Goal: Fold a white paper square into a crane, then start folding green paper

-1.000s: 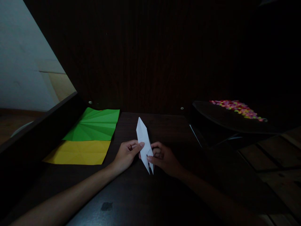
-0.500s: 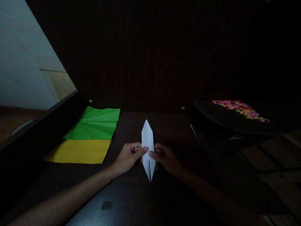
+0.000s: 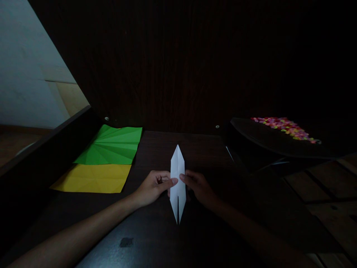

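- The dark wooden tabletop (image 3: pixel 156 238) fills the lower middle of the view, with a dark back panel rising from its far edge; the light is so low that its grain and its right edge are hard to make out.
- A dark tray-like thing (image 3: pixel 259 139) sits at the right, beyond the far right corner; its outline melts into shadow, so what it is stays unclear.
- A green creased sheet (image 3: pixel 111 146) lies flat at the far left corner, and a yellow sheet (image 3: pixel 93 178) lies just nearer along the left edge, touching it.
- A heap of small bright beads (image 3: pixel 284 126) rests on the tray; single pieces are too small to tell apart.
- The left hand (image 3: pixel 152 188) and right hand (image 3: pixel 199 188) meet at the middle of the tabletop, forearms cut off by the lower frame.
- Both hands have fingers narrowed to a pinch on the folded white paper (image 3: pixel 177 175), one from each long side.
- The paper is a slim, pointed shape, lengthwise toward the far edge, with a slit at its near tip. It looks light, thin and easily crumpled; holding it by the firm mid edges, as now, seems safest.
- Whether it lies on the tabletop or is lifted cannot be told.
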{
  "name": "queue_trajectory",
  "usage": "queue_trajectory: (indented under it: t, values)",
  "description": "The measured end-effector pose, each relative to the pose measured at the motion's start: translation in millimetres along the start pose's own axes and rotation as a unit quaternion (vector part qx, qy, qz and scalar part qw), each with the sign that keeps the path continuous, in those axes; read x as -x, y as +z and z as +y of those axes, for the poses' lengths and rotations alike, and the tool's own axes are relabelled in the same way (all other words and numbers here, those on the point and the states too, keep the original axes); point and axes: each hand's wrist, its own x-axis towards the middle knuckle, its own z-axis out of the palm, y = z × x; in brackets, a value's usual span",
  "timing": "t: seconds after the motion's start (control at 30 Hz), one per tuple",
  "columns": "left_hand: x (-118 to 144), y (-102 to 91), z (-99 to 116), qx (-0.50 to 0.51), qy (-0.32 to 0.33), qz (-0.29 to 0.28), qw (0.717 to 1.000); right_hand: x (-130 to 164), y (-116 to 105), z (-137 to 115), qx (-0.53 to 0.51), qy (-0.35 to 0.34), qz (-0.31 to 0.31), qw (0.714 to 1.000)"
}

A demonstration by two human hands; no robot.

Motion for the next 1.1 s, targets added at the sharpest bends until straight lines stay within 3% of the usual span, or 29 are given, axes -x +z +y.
queue_trajectory:
  t: [0.13, 0.33, 0.47, 1.1]
  values:
    - [-0.1, 0.5, -2.7, 0.051, -0.029, -0.036, 0.998, 1.1, -0.4, 1.3, 0.007, -0.003, -0.008, 1.0]
    - [0.0, 5.3, -3.2, 0.092, -0.036, -0.018, 0.995, 3.8, -1.9, -2.0, 0.028, -0.01, -0.041, 0.999]
    - [0.9, 6.8, -0.6, 0.116, -0.037, -0.039, 0.992, 4.0, -1.9, -2.7, 0.005, 0.003, -0.057, 0.998]
    - [-0.4, 6.5, -1.4, 0.109, -0.023, -0.033, 0.993, 0.7, -1.6, 0.3, -0.003, -0.002, -0.05, 0.999]
